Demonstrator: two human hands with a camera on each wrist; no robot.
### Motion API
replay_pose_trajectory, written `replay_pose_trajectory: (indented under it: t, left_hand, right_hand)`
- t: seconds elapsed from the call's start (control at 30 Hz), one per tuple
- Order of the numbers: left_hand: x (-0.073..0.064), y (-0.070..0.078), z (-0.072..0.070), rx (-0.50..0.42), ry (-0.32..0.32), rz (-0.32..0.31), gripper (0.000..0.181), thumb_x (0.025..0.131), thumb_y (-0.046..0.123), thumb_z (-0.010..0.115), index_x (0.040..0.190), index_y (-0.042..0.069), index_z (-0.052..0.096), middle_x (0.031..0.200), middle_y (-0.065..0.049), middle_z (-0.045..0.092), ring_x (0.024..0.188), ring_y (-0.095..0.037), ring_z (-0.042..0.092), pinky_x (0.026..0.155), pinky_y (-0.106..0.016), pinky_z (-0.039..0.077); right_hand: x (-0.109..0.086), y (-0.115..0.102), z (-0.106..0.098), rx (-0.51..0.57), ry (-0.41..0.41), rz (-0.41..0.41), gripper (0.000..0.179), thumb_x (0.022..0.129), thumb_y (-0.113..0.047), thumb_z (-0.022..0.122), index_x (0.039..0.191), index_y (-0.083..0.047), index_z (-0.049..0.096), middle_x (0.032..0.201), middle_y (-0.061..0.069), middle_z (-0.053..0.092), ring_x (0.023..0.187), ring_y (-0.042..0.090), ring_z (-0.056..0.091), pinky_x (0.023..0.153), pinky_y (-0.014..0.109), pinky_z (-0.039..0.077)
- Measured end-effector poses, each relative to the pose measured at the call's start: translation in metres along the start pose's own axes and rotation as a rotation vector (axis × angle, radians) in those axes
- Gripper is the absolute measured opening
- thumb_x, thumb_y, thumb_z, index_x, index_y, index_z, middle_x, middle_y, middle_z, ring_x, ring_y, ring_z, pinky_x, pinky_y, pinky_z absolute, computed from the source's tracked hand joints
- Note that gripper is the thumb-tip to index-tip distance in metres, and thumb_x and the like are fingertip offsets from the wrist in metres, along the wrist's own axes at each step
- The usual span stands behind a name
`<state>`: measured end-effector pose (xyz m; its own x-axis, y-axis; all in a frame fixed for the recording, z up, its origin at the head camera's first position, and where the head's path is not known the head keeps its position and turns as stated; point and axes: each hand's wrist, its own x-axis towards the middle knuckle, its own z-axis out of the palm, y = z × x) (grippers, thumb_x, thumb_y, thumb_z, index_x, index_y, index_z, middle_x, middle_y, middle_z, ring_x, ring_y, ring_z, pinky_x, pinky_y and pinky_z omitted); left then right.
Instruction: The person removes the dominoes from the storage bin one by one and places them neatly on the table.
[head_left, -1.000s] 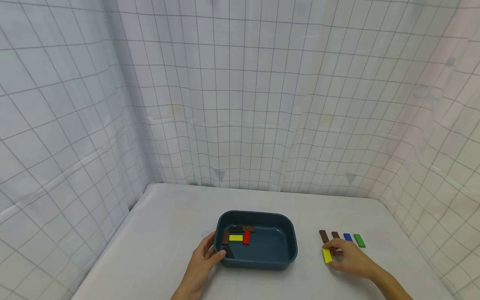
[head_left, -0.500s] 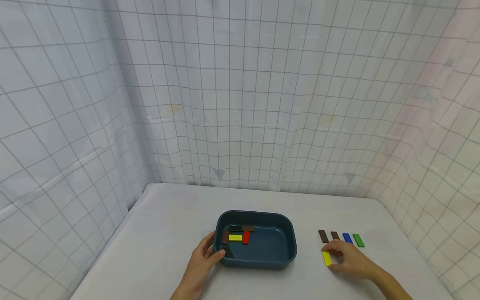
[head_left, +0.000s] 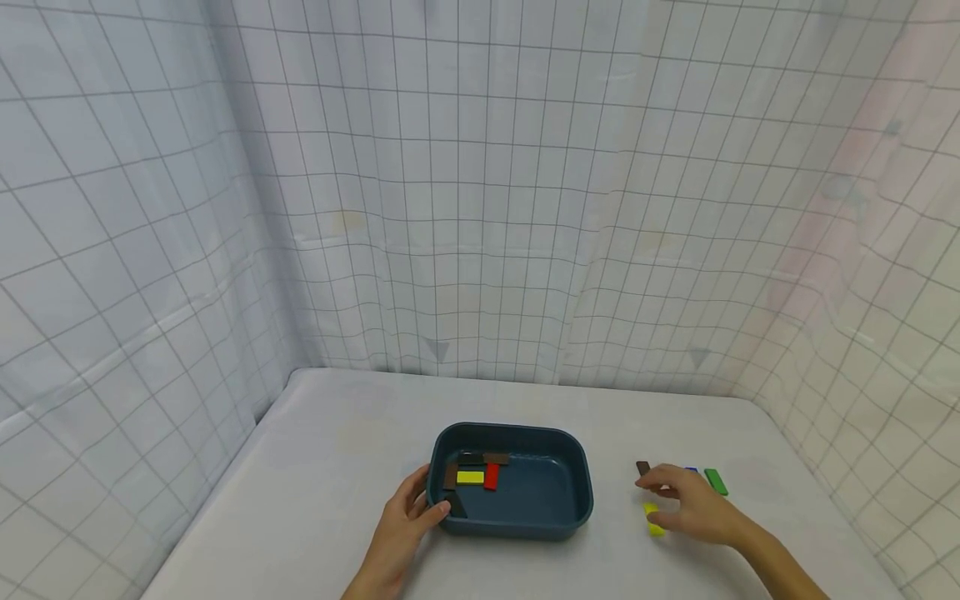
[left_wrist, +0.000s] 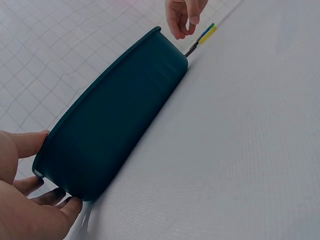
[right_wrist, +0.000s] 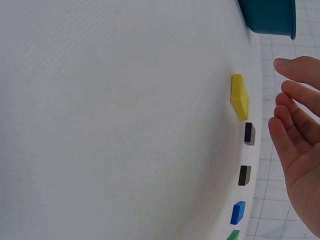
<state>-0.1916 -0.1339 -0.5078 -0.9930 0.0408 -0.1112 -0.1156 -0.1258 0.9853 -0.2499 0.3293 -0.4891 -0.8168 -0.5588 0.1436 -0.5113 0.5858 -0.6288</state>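
Observation:
My left hand (head_left: 401, 525) grips the left end of a dark teal rectangular tub (head_left: 517, 530), thumb at the rim and fingers against the outer wall. Inside the tub, at its left side, lie a yellow block (head_left: 470, 477), a red block (head_left: 491, 477) and several dark ones. Over to the right, my right hand (head_left: 693, 508) hovers with loosely bent fingers and holds nothing. Below it, another flat yellow block (right_wrist: 239, 97) lies on the cloth, apart from the fingers. The hand partly hides the blocks behind it in the head view.
In the right wrist view, two dark brown blocks (right_wrist: 249, 134), a blue block (right_wrist: 238, 213) and a green block (right_wrist: 233, 235) lie in a row beyond the yellow one. White cloth covers the table (head_left: 360, 417); grid-patterned curtains (head_left: 480, 208) hang around its back and sides.
My right hand has let go of the yellow block and lifted off it, fingers shifting slightly away from me. The block stays on the table. My left hand keeps its hold on the tub.

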Motion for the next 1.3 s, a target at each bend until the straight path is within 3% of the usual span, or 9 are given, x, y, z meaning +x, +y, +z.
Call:
replay_pose_trajectory:
  t: [0.13,0.3,0.67,0.93,1.3]
  left_hand:
    - [0.000,0.000,0.000,-0.003,-0.002,0.009,0.080,0.098,0.011,0.074,0.160,-0.002,0.026,0.163,-0.032,0.024,0.148,-0.052,0.026,0.115,-0.062,0.031]
    - [0.000,0.000,0.001,0.003,-0.004,0.009,0.079,0.098,0.012,0.074,0.160,-0.002,0.026,0.163,-0.031,0.025,0.147,-0.052,0.026,0.115,-0.062,0.031]
    - [-0.001,0.001,0.001,0.004,-0.006,0.012,0.079,0.098,0.011,0.073,0.160,-0.003,0.026,0.162,-0.031,0.027,0.147,-0.051,0.027,0.115,-0.060,0.034]
    - [0.000,0.000,0.000,0.015,-0.008,0.015,0.079,0.098,0.013,0.073,0.160,-0.002,0.026,0.162,-0.030,0.027,0.147,-0.052,0.027,0.114,-0.060,0.034]
    - [0.000,-0.001,0.000,0.010,-0.011,0.017,0.079,0.098,0.014,0.074,0.159,-0.002,0.027,0.162,-0.030,0.029,0.147,-0.051,0.029,0.114,-0.059,0.035]
  right_hand:
    - [0.011,-0.008,-0.004,0.000,0.035,-0.077,0.034,0.087,-0.007,0.082,0.117,0.003,0.068,0.115,0.013,0.067,0.100,0.031,0.067,0.088,0.046,0.059]
    - [0.026,-0.019,-0.007,-0.016,0.050,-0.110,0.035,0.086,-0.004,0.082,0.119,-0.001,0.069,0.113,0.012,0.067,0.092,0.029,0.064,0.089,0.048,0.058]
    - [0.059,-0.048,-0.003,-0.024,0.023,-0.192,0.034,0.089,-0.009,0.083,0.120,-0.007,0.069,0.116,-0.001,0.066,0.108,0.021,0.066,0.091,0.044,0.058]
    - [0.087,-0.066,0.012,0.042,-0.039,-0.201,0.038,0.091,-0.010,0.081,0.124,0.002,0.067,0.121,0.012,0.065,0.112,0.032,0.065,0.098,0.042,0.055]
    - [0.121,-0.080,0.042,-0.047,-0.107,-0.237,0.039,0.092,-0.016,0.079,0.125,0.002,0.068,0.118,0.014,0.067,0.106,0.032,0.067,0.092,0.036,0.057]
